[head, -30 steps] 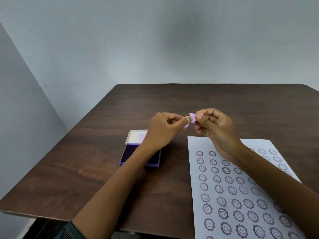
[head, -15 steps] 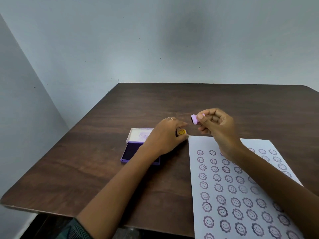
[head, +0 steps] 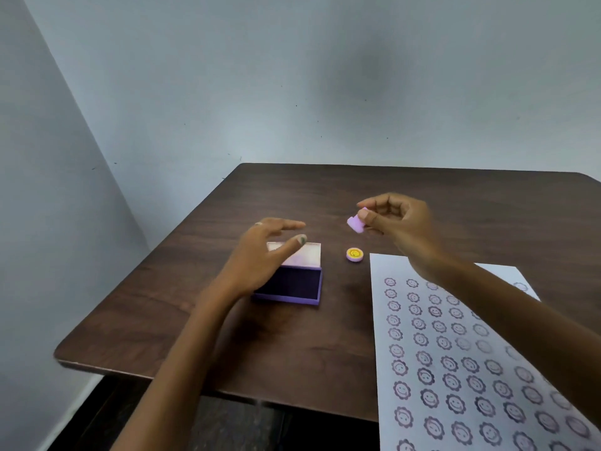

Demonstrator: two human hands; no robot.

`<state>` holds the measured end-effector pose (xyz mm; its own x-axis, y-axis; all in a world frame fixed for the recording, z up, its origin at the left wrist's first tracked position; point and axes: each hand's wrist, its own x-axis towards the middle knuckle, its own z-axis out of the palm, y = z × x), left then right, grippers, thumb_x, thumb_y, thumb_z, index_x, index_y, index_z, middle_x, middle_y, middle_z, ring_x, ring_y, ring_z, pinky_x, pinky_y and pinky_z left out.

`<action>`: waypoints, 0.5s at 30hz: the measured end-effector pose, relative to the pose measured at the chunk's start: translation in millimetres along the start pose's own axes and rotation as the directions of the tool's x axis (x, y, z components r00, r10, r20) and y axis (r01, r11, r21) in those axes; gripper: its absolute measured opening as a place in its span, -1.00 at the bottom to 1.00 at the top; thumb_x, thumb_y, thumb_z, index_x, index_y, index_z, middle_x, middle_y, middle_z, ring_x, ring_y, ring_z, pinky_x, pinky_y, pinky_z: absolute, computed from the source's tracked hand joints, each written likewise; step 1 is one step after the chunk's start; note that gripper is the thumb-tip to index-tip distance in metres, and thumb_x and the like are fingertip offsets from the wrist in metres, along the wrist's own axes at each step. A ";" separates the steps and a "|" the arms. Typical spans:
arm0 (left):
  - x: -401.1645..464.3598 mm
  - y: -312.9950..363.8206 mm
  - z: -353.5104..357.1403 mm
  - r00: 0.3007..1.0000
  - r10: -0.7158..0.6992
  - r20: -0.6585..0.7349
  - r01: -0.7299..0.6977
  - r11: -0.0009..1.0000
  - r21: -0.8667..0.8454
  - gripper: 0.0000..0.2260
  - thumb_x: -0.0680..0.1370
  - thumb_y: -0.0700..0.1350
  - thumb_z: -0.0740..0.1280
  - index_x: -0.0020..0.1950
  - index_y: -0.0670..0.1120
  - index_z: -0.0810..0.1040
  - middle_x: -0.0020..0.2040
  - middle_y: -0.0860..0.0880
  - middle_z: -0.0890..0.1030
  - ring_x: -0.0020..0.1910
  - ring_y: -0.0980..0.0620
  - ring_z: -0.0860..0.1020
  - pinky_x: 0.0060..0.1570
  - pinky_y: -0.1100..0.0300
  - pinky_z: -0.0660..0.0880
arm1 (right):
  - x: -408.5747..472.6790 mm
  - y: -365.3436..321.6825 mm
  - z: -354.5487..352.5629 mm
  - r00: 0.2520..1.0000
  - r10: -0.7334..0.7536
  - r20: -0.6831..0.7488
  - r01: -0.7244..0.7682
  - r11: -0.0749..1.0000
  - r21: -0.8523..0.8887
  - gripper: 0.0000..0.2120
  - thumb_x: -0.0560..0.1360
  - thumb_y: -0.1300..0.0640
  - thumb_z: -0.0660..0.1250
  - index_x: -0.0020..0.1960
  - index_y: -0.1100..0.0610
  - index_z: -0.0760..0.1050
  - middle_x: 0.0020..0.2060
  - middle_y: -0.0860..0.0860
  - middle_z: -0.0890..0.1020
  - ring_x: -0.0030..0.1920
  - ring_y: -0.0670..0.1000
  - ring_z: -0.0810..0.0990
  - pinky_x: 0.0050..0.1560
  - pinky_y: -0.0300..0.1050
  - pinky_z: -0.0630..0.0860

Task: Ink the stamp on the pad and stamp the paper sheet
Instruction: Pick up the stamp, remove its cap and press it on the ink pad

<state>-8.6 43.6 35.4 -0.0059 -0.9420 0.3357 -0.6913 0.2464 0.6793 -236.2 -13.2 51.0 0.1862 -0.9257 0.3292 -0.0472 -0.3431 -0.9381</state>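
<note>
1. Purple marks most of the gear here: the right hand (head: 395,222) pinches a small lilac stamp (head: 356,223) between thumb and fingertips, raised above the dark wooden bench (head: 201,323), far of the paper sheet (head: 455,369).
2. A second ago both hands met at the stamp; half a second ago the left hand was pressing a little yellow smiley cap (head: 354,254) down onto the bench. That cap now sits alone, just beside the sheet's far left corner, between the sheet and the ink pad (head: 292,283).
3. The left hand (head: 260,255) has let go of it: its fingers are stretched out and loose, holding nothing, and it hovers over the lid end of the open ink pad, hiding part of it.
4. The ink pad lies open, dark felt nearest the person, pale lid folded back beyond it.
5. My reading: the stamp has just been uncapped, so its face is likely bare and ready for inking. I cannot see the face itself from this angle.
6. The sheet already carries many rows of purple smiley prints, some of them faint; a free patch shows near its far edge.
7. The next move probably calls for carrying the stamp left and down onto the felt, while the left hand steadies the pad.
</note>
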 end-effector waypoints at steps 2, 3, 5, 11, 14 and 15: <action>-22.7 -12.3 -12.8 0.998 -0.057 -0.034 0.056 0.998 -0.037 -0.72 0.50 0.08 0.33 0.21 0.16 0.54 0.21 0.14 0.55 0.15 0.21 0.49 0.02 0.46 0.31 | -6.6 -7.5 12.7 0.998 -0.008 0.064 0.008 1.000 -0.002 -0.88 0.38 0.19 0.44 -0.08 0.10 0.62 -0.20 0.05 0.70 -0.20 -0.05 0.68 -0.19 -0.26 0.59; -34.2 -18.0 -17.3 0.995 -0.090 -0.041 0.088 0.995 -0.050 -0.69 0.49 0.07 0.35 0.23 0.15 0.53 0.22 0.15 0.54 0.17 0.20 0.49 0.03 0.44 0.33 | -10.7 -10.3 20.5 0.995 -0.006 0.099 0.007 1.000 -0.011 -0.88 0.38 0.19 0.44 -0.08 0.10 0.62 -0.20 0.05 0.71 -0.20 -0.04 0.68 -0.22 -0.26 0.58; -55.3 -27.4 -22.8 0.987 -0.154 -0.034 0.152 0.986 -0.068 -0.61 0.46 0.04 0.40 0.28 0.13 0.49 0.24 0.15 0.51 0.21 0.19 0.47 0.10 0.37 0.36 | -18.4 -14.1 37.5 0.984 0.002 0.178 0.014 0.996 -0.086 -0.87 0.37 0.18 0.45 -0.07 0.09 0.63 -0.20 0.04 0.71 -0.21 -0.05 0.67 -0.30 -0.32 0.52; -79.4 -32.3 -20.5 0.985 -0.163 -0.060 0.165 0.986 0.025 -0.46 0.40 0.05 0.46 0.36 0.08 0.42 0.23 0.22 0.43 0.21 0.25 0.39 0.15 0.36 0.31 | -27.3 -13.8 86.5 0.943 -0.024 0.331 0.150 0.921 -0.361 -0.81 0.34 0.21 0.46 -0.04 0.09 0.63 -0.21 -0.05 0.65 -0.24 -0.13 0.60 -0.23 -0.42 0.48; -79.6 -31.7 -18.0 0.985 -0.145 -0.096 0.152 0.985 0.075 -0.51 0.40 0.04 0.47 0.31 0.06 0.47 0.16 0.21 0.49 0.13 0.27 0.44 0.00 0.56 0.29 | -28.4 -11.9 102.4 0.938 -0.043 0.343 0.193 0.888 -0.418 -0.82 0.34 0.19 0.46 -0.05 0.09 0.63 -0.18 -0.03 0.67 -0.23 -0.13 0.59 -0.21 -0.36 0.47; -79.9 -31.6 -17.7 0.983 -0.147 -0.105 0.156 0.985 0.077 -0.53 0.39 0.04 0.47 0.28 0.06 0.49 0.14 0.20 0.50 0.11 0.28 0.45 -0.04 0.61 0.29 | -28.5 -11.7 106.0 0.937 -0.045 0.346 0.202 0.879 -0.432 -0.82 0.34 0.19 0.46 -0.06 0.08 0.63 -0.16 -0.02 0.68 -0.24 -0.15 0.58 -0.22 -0.40 0.45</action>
<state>26.6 115.1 -1.3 0.1723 -0.9387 0.2987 -0.7371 0.0783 0.6713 -137.0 34.1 41.2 0.5161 -0.7971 0.3135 -0.4278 -0.5570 -0.7118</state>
